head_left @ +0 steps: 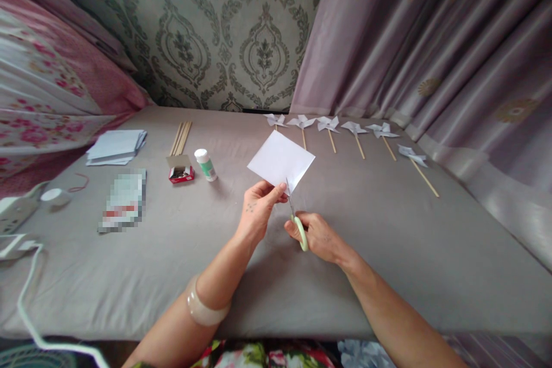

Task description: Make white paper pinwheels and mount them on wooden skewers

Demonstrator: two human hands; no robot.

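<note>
A square sheet of white paper (280,155) is pinched near its lowest corner between the thumb and fingers of my left hand (259,207). My right hand (319,236) grips a pair of scissors (301,233) with pale green handles. The scissor blades point up and away from me and meet the paper's lower corner, just right of my left thumb. Whether the blades have cut into the sheet is too small to tell. Both hands are above the middle of the grey-covered table (241,305).
Several paper pinwheels (328,124) on sticks lie along the back right. On the left are a stack of paper (115,146), wooden sticks (181,138), a small red box (181,174), a glue stick (205,165), a blurred packet (123,200) and a power strip (17,215) with a white cable.
</note>
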